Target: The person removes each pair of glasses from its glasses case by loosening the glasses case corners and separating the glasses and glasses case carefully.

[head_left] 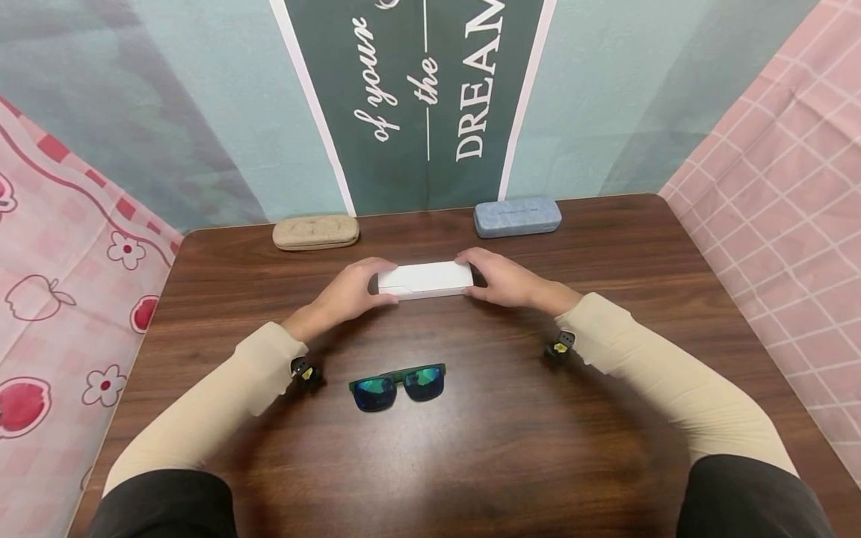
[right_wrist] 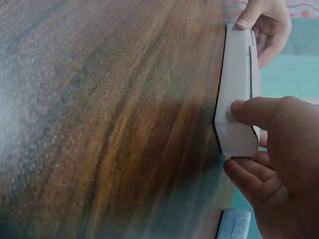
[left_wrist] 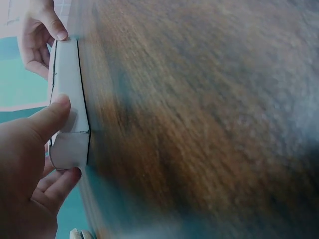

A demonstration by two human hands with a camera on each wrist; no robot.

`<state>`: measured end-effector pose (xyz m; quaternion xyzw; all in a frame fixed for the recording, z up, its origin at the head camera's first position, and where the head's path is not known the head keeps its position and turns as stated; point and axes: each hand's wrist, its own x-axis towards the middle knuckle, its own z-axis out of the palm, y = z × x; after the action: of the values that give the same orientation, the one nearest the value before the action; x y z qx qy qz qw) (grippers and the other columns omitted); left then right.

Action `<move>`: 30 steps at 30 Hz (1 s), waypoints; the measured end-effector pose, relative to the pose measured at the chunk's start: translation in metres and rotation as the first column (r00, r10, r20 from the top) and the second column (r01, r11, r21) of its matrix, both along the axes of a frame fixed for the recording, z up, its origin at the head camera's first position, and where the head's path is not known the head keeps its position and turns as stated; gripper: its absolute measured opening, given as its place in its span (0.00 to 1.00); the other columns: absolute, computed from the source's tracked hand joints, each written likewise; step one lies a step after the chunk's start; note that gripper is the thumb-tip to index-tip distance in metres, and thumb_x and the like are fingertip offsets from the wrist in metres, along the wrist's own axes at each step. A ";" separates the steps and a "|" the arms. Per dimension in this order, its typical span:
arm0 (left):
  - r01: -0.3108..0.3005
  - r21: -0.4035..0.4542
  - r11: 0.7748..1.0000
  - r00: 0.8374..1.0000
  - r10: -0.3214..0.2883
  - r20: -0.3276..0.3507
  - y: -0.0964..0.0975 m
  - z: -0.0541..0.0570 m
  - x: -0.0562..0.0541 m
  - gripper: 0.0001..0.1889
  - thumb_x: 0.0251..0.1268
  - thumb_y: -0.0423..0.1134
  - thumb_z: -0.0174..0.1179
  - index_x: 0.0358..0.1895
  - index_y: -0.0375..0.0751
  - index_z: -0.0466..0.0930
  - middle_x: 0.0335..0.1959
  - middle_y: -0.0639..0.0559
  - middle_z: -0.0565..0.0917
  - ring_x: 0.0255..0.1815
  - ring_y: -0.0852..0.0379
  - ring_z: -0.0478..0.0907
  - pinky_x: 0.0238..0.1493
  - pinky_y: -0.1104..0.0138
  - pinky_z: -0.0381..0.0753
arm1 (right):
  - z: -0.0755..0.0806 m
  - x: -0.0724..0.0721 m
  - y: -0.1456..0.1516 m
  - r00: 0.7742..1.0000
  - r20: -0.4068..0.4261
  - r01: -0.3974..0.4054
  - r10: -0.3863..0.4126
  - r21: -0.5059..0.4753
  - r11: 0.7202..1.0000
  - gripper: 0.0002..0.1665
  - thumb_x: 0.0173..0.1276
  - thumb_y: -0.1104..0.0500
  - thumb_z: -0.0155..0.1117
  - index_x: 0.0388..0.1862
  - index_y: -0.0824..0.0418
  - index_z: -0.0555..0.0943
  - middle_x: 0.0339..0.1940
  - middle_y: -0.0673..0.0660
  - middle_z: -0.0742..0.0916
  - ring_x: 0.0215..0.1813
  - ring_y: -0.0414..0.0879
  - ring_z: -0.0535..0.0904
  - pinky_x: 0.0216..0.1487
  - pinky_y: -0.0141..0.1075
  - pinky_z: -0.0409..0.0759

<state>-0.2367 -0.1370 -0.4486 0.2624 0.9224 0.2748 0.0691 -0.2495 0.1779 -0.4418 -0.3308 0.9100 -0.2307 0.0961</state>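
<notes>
A small white oblong box [head_left: 427, 278] lies flat on the table, its long side running left to right. The left hand [head_left: 351, 290] grips its left end, thumb [left_wrist: 56, 114] on the near side and fingers round the far side. At the opposite end the right hand [head_left: 506, 279] holds the box the same way, with the thumb [right_wrist: 249, 110] against the near face. Closer to the person, sunglasses [head_left: 399, 386] with blue-green mirrored lenses lie on the table, touched by neither hand.
Along the table's back edge lie a beige glasses case [head_left: 316, 232] on the left and a light blue glasses case [head_left: 517, 217] on the right. Behind the brown wooden table [head_left: 471, 463] hangs a printed cloth [head_left: 430, 97]. Pink patterned cloths flank both sides.
</notes>
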 end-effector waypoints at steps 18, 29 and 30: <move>-0.024 0.081 0.996 0.999 0.022 0.027 0.001 -0.007 -0.003 0.32 0.59 0.44 0.76 0.65 0.37 0.75 0.62 0.42 0.79 0.63 0.46 0.74 0.66 0.53 0.71 | 0.003 -0.005 -0.002 1.000 -0.018 -0.015 0.016 0.057 0.998 0.27 0.70 0.54 0.71 0.63 0.64 0.75 0.58 0.61 0.84 0.58 0.51 0.80 0.63 0.47 0.77; -0.040 0.073 0.997 0.996 0.035 0.077 0.005 -0.002 -0.005 0.33 0.56 0.41 0.78 0.63 0.34 0.74 0.61 0.39 0.78 0.62 0.45 0.73 0.67 0.52 0.70 | 0.011 -0.008 -0.004 0.996 -0.035 -0.073 0.077 0.099 0.992 0.26 0.70 0.55 0.71 0.61 0.66 0.77 0.56 0.62 0.85 0.56 0.52 0.82 0.60 0.48 0.79; -0.044 0.079 0.996 0.996 0.038 0.083 0.005 -0.002 -0.006 0.33 0.56 0.40 0.78 0.63 0.34 0.74 0.61 0.39 0.78 0.62 0.44 0.73 0.67 0.52 0.70 | 0.012 -0.008 -0.004 0.996 -0.032 -0.075 0.079 0.098 0.992 0.26 0.70 0.55 0.71 0.61 0.67 0.77 0.56 0.62 0.85 0.56 0.52 0.82 0.60 0.48 0.79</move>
<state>-0.2423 -0.1321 -0.4511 0.2345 0.9122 0.3237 0.0902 -0.2578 0.1738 -0.4297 -0.3647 0.9082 -0.1767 0.1043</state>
